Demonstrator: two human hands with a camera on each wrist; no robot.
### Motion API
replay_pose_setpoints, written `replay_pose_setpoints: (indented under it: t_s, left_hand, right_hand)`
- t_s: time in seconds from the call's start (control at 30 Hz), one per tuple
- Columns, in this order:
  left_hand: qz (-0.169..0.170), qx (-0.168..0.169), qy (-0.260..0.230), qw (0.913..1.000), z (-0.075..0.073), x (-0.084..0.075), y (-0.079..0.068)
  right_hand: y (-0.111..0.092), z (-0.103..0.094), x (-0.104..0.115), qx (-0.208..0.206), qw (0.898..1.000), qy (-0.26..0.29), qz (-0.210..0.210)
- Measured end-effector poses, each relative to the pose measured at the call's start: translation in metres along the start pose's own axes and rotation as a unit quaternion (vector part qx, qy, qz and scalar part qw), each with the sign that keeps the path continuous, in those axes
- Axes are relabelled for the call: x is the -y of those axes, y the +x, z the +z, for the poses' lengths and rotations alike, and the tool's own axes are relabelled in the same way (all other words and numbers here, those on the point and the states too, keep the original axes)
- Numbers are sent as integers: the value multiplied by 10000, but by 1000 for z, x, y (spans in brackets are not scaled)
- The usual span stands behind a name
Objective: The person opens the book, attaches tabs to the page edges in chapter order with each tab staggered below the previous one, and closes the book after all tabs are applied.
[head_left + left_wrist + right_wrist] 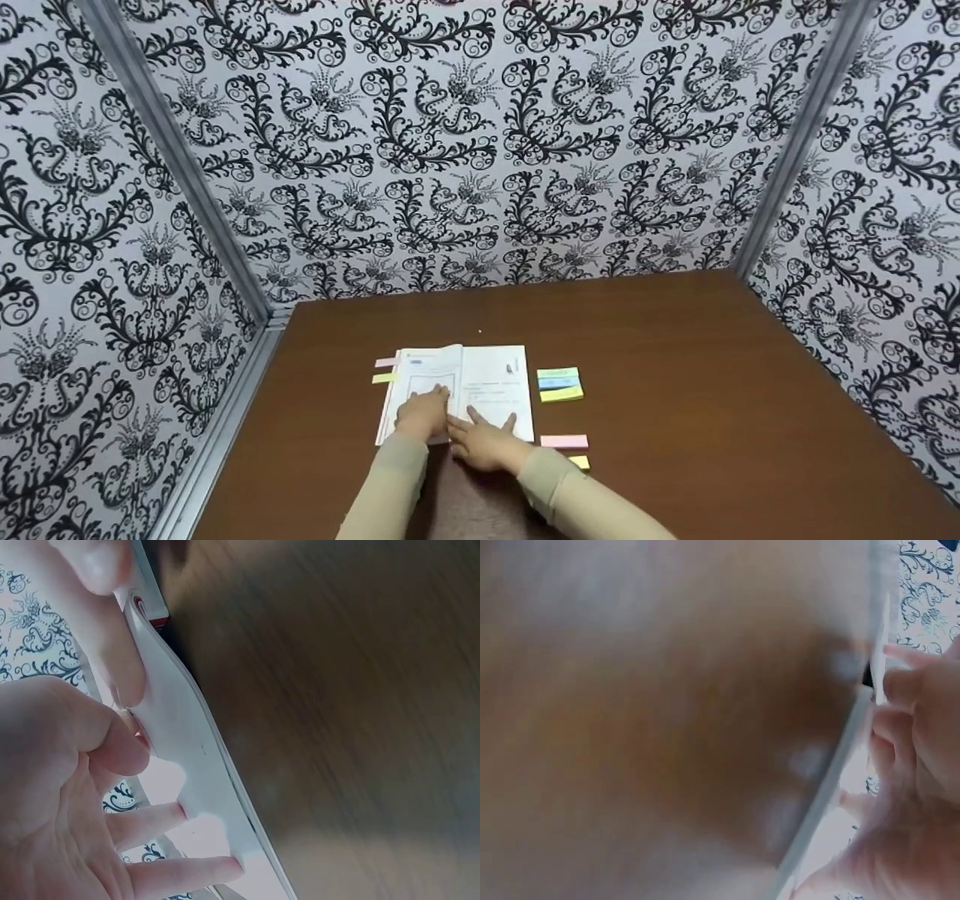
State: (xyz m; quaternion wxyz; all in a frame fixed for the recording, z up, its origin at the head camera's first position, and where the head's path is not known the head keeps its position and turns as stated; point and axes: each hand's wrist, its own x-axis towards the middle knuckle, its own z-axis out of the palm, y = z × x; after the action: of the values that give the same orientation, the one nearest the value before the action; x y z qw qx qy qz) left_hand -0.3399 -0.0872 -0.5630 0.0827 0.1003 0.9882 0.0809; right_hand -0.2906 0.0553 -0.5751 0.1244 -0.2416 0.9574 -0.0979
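An open book [491,367] lies on the brown table, its pages facing up. On its left page, close to the centre fold, rests my left hand [424,414]. In the left wrist view the spread fingertips of my left hand [82,787] touch the white page. My right hand [484,442] lies with fingers spread over the lower part of the right page, beside the fold. The right wrist view has my right hand [915,765] at the book's near edge [821,795]. Pink and yellow sticky tabs [385,378] stick out from the book's left edge.
Right of the book sits a group of green, blue and yellow sticky notes [559,383]. Nearer to me lie a pink sticky strip [564,442] and a yellow one [580,463], partly behind the right sleeve. Patterned walls [465,150] enclose the brown table [675,375].
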Motion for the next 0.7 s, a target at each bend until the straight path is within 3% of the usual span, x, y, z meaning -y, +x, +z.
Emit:
replay_pose_setpoints:
  t_s: [0.17, 0.3, 0.4, 0.53, 0.7]
  left_hand:
    - [0, 13, -78, 10000, 3, 1, 0]
    - [10, -91, -38, 10000, 3, 0, 2]
    - [-31, -112, -46, 9999, 4, -1, 2]
    - [-110, -99, 22, 9999, 5, 0, 0]
    - [-115, -91, 28, 9999, 5, -1, 0]
  right_hand:
    - [-4, -14, -19, 227, 9956, 570, -709]
    - [-7, -32, -44, -234, 9865, 1124, -1167]
    - [-13, -47, -71, -813, 9792, 1270, -1355]
    - [-27, -66, -108, -1352, 9759, 1461, -892]
    - [-42, -75, -147, -1613, 9765, 1392, 330]
